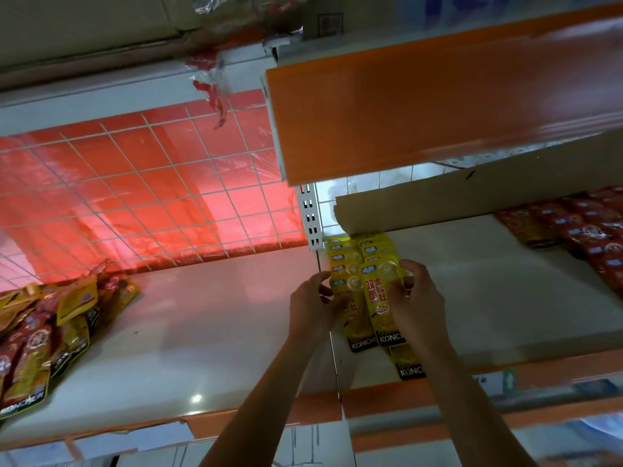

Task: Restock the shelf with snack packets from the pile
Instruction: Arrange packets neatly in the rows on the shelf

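Currently, two rows of yellow snack packets [375,291] on the shelf [499,298] are gripped at either side by the curled left hand [315,303] and right hand [416,299], well apart from the pile [43,335].

One camera only, worn on the person's head. It faces forward and down onto the white shelf [209,332] from close in, wide-angled; the left hand [312,306] and right hand [418,298] on the yellow packets [374,291] sit just right of centre, near the lens.
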`<action>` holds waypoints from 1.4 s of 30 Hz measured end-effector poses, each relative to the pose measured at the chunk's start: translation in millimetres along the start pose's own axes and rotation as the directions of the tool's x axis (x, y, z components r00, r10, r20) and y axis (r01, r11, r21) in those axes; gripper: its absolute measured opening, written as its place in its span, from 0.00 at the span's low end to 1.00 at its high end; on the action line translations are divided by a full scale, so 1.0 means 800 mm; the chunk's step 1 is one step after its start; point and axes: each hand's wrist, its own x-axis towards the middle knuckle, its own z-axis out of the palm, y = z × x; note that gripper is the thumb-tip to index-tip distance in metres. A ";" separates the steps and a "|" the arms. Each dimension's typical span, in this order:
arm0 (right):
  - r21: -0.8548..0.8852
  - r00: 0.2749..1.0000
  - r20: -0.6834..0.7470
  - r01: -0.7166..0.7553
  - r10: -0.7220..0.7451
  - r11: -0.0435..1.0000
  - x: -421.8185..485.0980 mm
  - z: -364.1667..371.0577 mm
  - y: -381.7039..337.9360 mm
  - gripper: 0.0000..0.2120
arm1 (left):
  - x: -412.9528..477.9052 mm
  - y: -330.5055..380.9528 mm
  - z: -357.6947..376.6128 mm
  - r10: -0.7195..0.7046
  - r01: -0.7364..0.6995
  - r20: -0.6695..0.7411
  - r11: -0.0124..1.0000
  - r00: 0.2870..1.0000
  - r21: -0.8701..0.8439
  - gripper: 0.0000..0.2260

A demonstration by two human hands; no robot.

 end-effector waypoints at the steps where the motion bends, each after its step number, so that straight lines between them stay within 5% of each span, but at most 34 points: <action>1: -0.011 1.000 0.006 0.015 -0.015 1.000 -0.002 0.002 -0.001 0.19 | -0.001 0.000 0.000 -0.002 0.002 -0.013 1.000 1.000 0.000 0.21; 6: -0.039 0.995 0.058 0.086 -0.084 0.996 -0.012 0.014 -0.004 0.20 | -0.013 0.001 0.004 0.062 -0.063 -0.153 0.998 0.986 0.002 0.13; 11: -0.052 0.986 0.084 0.146 -0.142 0.988 -0.022 0.028 -0.006 0.18 | -0.021 -0.003 0.012 -0.058 0.050 -0.023 0.959 0.998 -0.278 0.11; 15: -0.176 0.972 0.063 0.234 -0.226 0.956 -0.019 0.025 0.001 0.14 | -0.028 -0.015 0.010 -0.121 0.117 0.009 0.931 0.993 -0.347 0.09; 20: -0.299 0.958 0.056 0.287 -0.283 0.910 -0.014 0.020 0.010 0.15 | -0.038 -0.027 0.008 -0.129 0.130 0.022 0.961 0.991 -0.244 0.09; 36: -0.285 0.932 0.141 0.361 -0.334 0.888 -0.010 0.022 0.014 0.16 | -0.045 -0.018 0.015 -0.144 0.143 -0.040 0.989 0.989 -0.042 0.17; 42: -0.262 0.881 0.200 0.469 -0.428 0.843 -0.019 0.049 -0.008 0.16 | -0.041 -0.024 -0.010 0.068 -0.005 -0.234 0.966 0.970 0.259 0.14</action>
